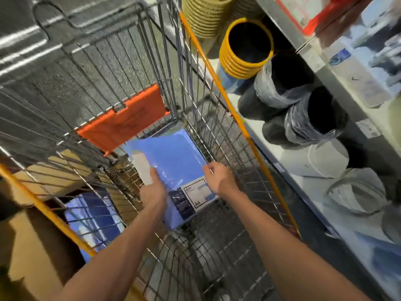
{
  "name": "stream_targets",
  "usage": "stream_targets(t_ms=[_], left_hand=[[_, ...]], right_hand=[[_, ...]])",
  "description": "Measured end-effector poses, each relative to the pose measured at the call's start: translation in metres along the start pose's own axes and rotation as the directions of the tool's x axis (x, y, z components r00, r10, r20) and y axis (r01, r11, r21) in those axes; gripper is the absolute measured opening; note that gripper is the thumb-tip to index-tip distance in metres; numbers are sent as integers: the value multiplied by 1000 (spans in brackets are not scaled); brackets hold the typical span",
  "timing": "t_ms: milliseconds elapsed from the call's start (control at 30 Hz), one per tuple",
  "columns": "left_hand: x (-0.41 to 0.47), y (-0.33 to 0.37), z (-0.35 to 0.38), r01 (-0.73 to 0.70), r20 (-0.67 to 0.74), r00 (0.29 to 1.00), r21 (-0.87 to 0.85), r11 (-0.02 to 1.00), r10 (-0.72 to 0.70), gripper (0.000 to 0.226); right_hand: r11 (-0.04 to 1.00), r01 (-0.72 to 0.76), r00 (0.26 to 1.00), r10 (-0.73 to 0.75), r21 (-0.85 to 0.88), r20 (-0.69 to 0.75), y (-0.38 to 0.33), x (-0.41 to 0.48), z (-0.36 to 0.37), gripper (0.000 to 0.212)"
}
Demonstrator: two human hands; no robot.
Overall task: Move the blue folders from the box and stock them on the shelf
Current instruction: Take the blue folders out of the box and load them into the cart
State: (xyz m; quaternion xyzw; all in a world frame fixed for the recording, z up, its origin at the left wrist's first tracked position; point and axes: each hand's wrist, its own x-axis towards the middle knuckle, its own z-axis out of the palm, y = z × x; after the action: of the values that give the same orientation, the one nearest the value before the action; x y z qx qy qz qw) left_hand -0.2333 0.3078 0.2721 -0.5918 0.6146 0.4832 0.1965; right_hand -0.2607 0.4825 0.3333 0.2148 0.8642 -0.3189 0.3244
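A wire shopping cart (91, 88) with orange rails filled most of the view, an orange flap (123, 120) hanging at its far end. To the right ran a grey shelf (293, 161) holding stacked bins, one stack yellow (245, 48), others black. At lower left, seen through the cart's wires, a cardboard box (39, 246) held more blue folders (91, 213). Inside the cart's basket, a pack of blue folders (173, 161) in clear wrap, labelled A4, was held tilted. The left hand (153, 189) gripped its left edge, fingers curled beneath. The right hand (219, 177) pinched its right edge.
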Motion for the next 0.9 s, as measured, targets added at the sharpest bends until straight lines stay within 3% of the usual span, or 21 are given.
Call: stream_targets(t_ms=[200, 300, 400, 533, 667, 900], left_hand=[[35, -15, 27, 10, 11, 1000, 11, 1000, -10, 90], [49, -18, 35, -71, 96, 994, 207, 976, 52, 88], [61, -23, 31, -214, 220, 968, 466, 858, 122, 74], [59, -25, 16, -327, 346, 930, 620, 713, 125, 48], [38, -17, -1, -441, 382, 887, 539, 717, 259, 40], [-29, -4, -35, -623, 423, 775, 385, 681, 469, 35]], right_hand=[[999, -2, 999, 3, -35, 32, 22, 17, 24, 34], [997, 11, 999, -8, -76, 46, 26, 19, 29, 33], [996, 6, 999, -1, -86, 51, 29, 13, 33, 31], [999, 16, 998, -13, -49, 60, 25, 1, 25, 34], [1000, 23, 999, -22, -19, 32, 11, -21, 11, 32], [984, 173, 985, -172, 32, -27, 2, -96, -22, 38]])
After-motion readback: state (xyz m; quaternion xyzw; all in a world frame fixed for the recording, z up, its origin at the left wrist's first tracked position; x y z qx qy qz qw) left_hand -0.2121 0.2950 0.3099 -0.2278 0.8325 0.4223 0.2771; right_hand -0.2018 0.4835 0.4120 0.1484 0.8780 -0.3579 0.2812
